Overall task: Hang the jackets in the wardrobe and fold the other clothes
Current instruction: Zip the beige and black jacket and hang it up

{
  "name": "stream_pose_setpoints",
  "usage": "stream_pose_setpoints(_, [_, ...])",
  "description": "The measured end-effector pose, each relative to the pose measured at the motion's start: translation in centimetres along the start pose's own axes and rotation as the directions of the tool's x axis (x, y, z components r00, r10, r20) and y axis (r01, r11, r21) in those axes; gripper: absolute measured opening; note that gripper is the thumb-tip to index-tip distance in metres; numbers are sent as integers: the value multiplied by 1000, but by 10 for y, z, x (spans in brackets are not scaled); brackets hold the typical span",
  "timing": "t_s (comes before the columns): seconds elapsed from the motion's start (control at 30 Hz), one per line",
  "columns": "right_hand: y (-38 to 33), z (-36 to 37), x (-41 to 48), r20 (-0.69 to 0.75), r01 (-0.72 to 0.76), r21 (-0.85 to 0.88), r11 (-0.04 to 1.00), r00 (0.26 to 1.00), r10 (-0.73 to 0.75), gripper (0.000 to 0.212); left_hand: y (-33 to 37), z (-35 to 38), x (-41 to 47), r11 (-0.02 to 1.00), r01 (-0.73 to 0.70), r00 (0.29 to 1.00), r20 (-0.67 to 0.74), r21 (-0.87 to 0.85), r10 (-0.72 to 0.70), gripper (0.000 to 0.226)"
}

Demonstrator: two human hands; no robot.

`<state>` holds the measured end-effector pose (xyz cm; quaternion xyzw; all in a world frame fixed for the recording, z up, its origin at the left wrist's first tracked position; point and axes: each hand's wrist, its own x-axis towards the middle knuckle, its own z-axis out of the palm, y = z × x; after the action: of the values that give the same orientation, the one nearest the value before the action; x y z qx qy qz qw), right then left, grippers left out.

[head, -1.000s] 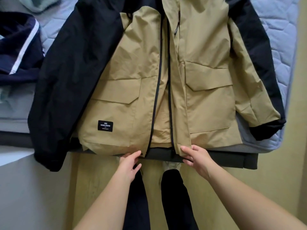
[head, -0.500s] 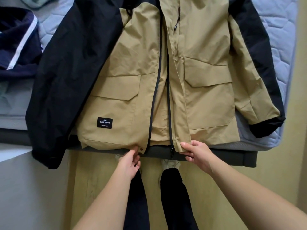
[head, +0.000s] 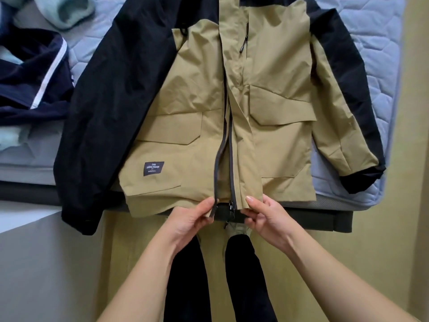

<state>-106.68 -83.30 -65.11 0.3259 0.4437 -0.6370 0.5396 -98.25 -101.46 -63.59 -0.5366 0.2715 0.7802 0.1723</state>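
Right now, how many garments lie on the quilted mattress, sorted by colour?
Tan-and-black zip jacket: 1
Navy fabric garment with white stripe: 1
Pale mint fleece garment: 1 (the mint patch at the left edge may be the same piece)
Total: 3

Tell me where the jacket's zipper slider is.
In the head view, the zipper slider hangs at the bottom hem of the tan jacket, centre frame, between the left hand and right hand.
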Motion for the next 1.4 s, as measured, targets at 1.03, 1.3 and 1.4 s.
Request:
stream_pose_setpoints(1.03, [-28,65,-50,165,259,171,951,944,-287,57,42,70,-65,772,-570,791,-65,281,608,28])
stream_pose_setpoints(1.3, [-26,69,-53,123,302,222,927,935,-334,34,39,73,-62,730,-626,746,-63,273,663,22])
stream_pose_setpoints(1.4, [-26,71,-52,52,341,303,890,927,-372,25,37,72,-62,706,-639,738,-16,306,675,18])
